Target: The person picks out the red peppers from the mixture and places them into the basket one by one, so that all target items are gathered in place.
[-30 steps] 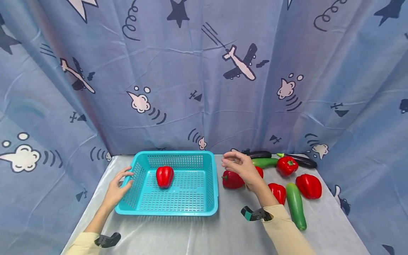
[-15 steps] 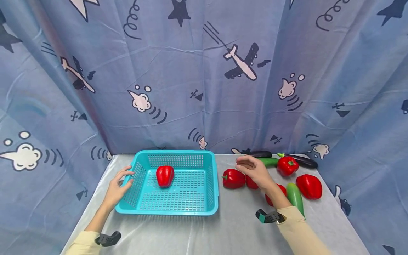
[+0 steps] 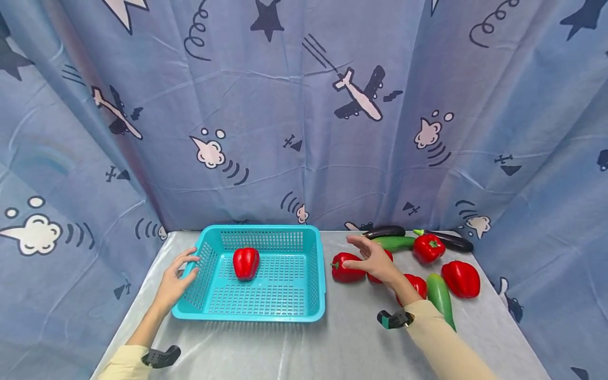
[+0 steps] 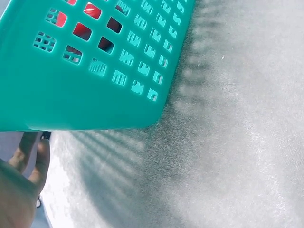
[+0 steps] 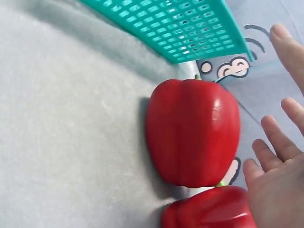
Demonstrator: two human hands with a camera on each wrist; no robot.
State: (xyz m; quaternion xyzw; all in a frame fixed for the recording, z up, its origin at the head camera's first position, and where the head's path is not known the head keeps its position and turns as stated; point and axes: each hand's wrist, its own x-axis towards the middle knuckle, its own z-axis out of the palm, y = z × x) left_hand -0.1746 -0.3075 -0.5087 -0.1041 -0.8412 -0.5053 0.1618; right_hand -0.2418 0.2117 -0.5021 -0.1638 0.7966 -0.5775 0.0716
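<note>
The left hand (image 3: 172,282) lies at the left rim of a turquoise basket (image 3: 249,318), thumb and fingers spread and relaxed across the edge. Below the basket wall (image 4: 95,109) in the left wrist view, part of that hand (image 4: 21,185) shows. One red pepper (image 3: 245,263) lies inside the basket. Right of it, the right hand (image 3: 377,263) hovers with thumb and fingers parted beside a red pepper (image 3: 349,268). That pepper (image 5: 192,133) is uncovered in the right wrist view, the spread right hand (image 5: 280,156) holding nothing. Another pepper (image 5: 211,209) is close by.
At the table's right lie more red peppers (image 3: 460,278), (image 3: 428,247), a green cucumber (image 3: 440,298), another cucumber (image 3: 394,243) and dark eggplants (image 3: 386,231), (image 3: 448,240). A patterned blue curtain (image 3: 266,184) hangs behind and beside the grey-white table (image 3: 351,343).
The right hand first moved right, away from the basket, then slightly back left and lower, its thumb and fingers spreading wider. The left hand and the basket have not moved.
</note>
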